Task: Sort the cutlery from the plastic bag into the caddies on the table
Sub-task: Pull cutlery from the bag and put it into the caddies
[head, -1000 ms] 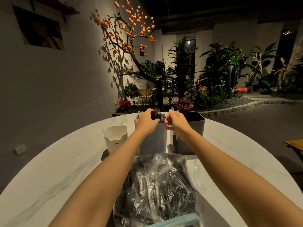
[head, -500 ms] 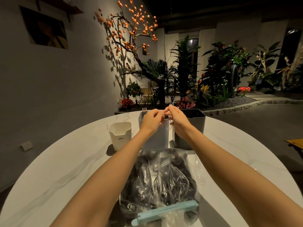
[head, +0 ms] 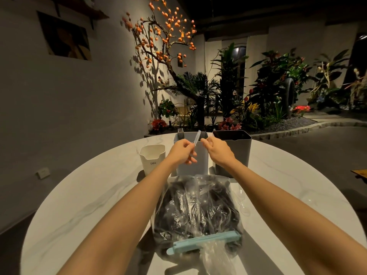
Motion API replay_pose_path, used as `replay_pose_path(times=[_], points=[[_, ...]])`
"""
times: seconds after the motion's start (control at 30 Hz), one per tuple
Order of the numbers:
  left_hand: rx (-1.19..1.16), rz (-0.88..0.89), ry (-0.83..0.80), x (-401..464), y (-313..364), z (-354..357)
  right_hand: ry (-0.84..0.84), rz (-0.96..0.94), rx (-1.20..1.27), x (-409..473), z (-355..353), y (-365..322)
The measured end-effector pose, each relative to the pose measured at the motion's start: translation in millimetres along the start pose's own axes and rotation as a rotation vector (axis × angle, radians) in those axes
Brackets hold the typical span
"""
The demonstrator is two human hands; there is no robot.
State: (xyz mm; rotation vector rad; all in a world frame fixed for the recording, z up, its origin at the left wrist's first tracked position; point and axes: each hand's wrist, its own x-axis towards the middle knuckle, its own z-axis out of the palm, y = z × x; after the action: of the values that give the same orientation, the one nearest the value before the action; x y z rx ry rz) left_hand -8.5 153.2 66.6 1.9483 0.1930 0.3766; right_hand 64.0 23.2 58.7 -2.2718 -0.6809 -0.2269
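Both bare forearms reach straight out ahead, nearly parallel, the wrists close together. The left hand (head: 181,150) has its fingers (head: 191,153) curled in a pinch around something thin and clear. The right hand (head: 217,148) hovers just beside it, fingers loosely bent, gripping nothing.

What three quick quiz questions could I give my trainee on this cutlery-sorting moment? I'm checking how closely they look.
1. True or false: the blue clip sits on the plastic bag.
2. Which caddy already shows forks above its rim? A) the white caddy B) the light grey caddy C) the dark caddy
3. Fill in: the left hand pinches a clear ____.

Key: 1 true. 2 B. 3 utensil; its exact type is too faint to tell. The right hand beside it holds nothing.
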Motion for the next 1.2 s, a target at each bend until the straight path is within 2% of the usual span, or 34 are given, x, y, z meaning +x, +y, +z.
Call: replay_pose_path(times=[0.2,0.37,0.5,0.6,0.9,1.03,1.2], points=[[-0.003,-0.024,0.108,-1.9,-14.0,-9.7,-0.175,-0.129,-0.087,-13.4,7.5,-8.7],[-0.002,-0.008,0.142,-5.4,-17.6,-18.0,-0.078,-0.32,-0.028,-16.3,13.5,-11.0],[-0.035,-0.055,0.051,-10.7,-16.2,-19.9,-0.057,-0.348,0.074,-16.0,11.8,-17.7],[-0.101,-0.113,-0.023,-13.1,-16.4,-20.3,-0.042,-0.368,0.046,-17.0,13.6,-23.7],[-0.359,-0.198,-0.038,-17.3,-17.2,-24.4,-0.023,-0.385,0.018,-11.4,20.0,-27.7],[-0.238,-0.167,-0.106,-19.6,-19.8,-30.1,-0.054,-0.361,-0.003,-8.1,25.1,-30.6],[-0.147,-0.171,0.056,-18.6,-30.0,-43.5,-0.083,-0.339,-0.149,-6.1,35.2,-28.8]])
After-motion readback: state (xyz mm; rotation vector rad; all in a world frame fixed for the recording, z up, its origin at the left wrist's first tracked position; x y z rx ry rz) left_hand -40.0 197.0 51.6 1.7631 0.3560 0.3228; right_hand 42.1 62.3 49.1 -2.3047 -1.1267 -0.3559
